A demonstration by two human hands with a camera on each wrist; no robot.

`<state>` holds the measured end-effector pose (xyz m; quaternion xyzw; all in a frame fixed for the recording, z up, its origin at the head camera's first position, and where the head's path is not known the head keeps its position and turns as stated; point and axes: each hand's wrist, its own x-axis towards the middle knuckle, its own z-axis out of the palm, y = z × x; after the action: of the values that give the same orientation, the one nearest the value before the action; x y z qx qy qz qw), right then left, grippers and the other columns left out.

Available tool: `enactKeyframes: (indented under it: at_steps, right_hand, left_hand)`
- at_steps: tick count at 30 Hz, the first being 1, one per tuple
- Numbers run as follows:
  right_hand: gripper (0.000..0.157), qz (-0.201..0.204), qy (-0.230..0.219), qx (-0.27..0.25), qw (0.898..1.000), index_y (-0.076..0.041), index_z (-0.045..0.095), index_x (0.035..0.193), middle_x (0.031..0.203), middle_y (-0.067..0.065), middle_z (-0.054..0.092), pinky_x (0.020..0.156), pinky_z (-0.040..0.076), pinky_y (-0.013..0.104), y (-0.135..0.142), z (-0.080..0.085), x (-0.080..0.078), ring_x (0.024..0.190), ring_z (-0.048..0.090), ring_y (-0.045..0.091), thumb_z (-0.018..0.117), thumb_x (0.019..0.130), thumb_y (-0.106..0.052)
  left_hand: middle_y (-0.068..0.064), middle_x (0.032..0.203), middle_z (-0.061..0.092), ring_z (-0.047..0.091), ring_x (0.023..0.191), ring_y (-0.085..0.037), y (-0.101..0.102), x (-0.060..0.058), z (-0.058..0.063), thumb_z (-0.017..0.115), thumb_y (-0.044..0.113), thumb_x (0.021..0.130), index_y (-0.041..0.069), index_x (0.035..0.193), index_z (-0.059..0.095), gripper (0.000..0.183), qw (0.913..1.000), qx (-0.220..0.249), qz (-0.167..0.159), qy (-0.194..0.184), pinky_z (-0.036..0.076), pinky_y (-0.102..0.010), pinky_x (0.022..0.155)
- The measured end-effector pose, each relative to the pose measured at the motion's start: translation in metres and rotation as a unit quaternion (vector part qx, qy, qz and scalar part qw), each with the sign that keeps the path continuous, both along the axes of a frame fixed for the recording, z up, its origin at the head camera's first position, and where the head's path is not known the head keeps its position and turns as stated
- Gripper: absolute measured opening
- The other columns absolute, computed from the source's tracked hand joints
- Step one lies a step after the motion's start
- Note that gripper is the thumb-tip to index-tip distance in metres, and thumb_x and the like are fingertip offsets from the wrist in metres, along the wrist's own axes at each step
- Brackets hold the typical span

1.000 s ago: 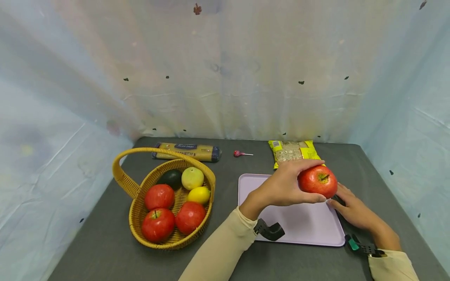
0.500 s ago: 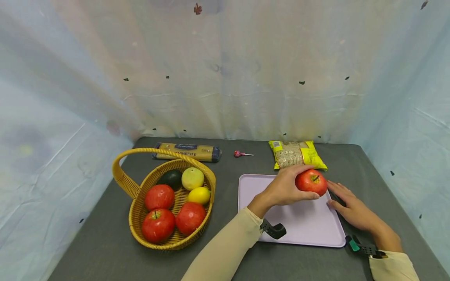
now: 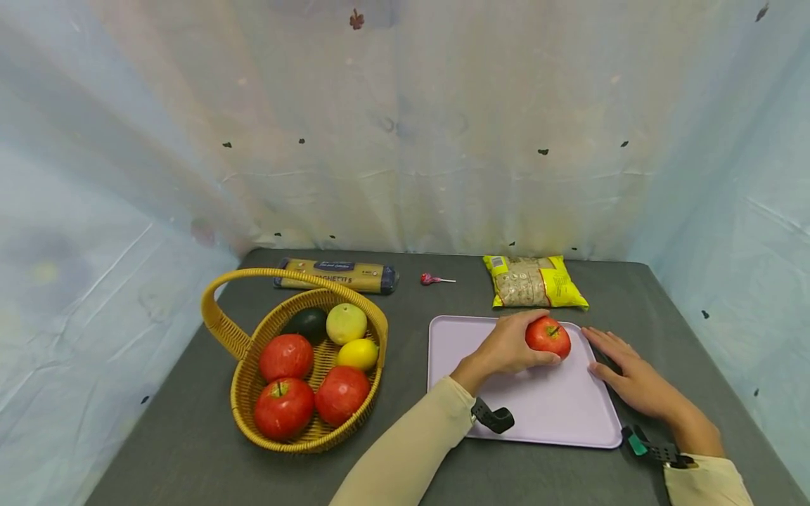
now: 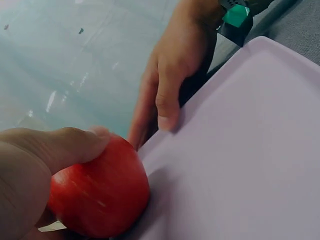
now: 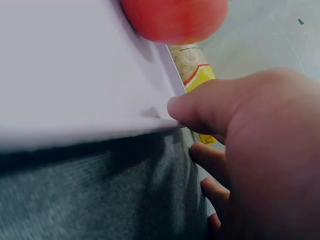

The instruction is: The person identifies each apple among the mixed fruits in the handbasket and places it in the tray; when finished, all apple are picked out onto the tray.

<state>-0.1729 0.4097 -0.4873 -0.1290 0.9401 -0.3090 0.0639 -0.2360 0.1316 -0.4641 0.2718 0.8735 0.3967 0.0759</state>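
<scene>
A red apple [image 3: 548, 337] is in my left hand [image 3: 503, 346], gripped from its left side with the thumb nearest me. It sits low over the far right part of a lilac tray [image 3: 544, 418]. The left wrist view shows the thumb laid along the apple [image 4: 102, 192], its shadow on the tray close beside it. My right hand [image 3: 642, 376] lies at the tray's right edge with fingers extended. In the right wrist view its thumb [image 5: 205, 105] is right at the rim, and the other fingers are outside the tray.
Left of the tray stands a yellow wicker basket [image 3: 237, 393] with a tall handle, holding red fruits, a lemon, a pale round fruit and a dark green one. Along the back lie a spaghetti pack [image 3: 361, 276], a lollipop [image 3: 427, 279] and a yellow bag [image 3: 534, 282].
My left hand has lowered the apple toward the tray, moving it slightly left, so the yellow bag shows fully. My right hand has stayed at the tray's right edge.
</scene>
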Motion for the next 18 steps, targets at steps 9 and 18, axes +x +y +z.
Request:
enactKeyframes:
  at_steps: [9, 18]
  right_hand:
    - [0.072, -0.001, -0.001, 0.002, 1.000, -0.010, 0.029, 0.173, 0.170, 0.039, 0.030, 0.112, 0.015, 0.094, 0.002, -0.001, 0.001, 0.155, 0.016, 0.069, 0.062, 0.111, -0.027]
    - [0.073, -0.005, -0.004, 0.005, 1.000, -0.010, 0.030, 0.173, 0.171, 0.038, 0.029, 0.112, 0.016, 0.093, -0.001, 0.001, 0.001, 0.157, 0.015, 0.067, 0.063, 0.111, -0.030]
  left_hand:
    - [0.005, 0.146, 0.069, 0.063, 0.130, -0.014, 0.006, -0.001, -0.010, 0.094, 0.047, 0.086, 0.024, 0.161, 0.055, 0.087, 0.9992, 0.009, 0.027, -0.028, 0.053, -0.026, 0.109]
    - [0.007, 0.162, 0.058, 0.058, 0.143, -0.016, -0.006, 0.011, 0.023, 0.093, 0.048, 0.087, 0.025, 0.165, 0.050, 0.092, 0.9995, 0.011, 0.020, 0.020, 0.052, -0.028, 0.115]
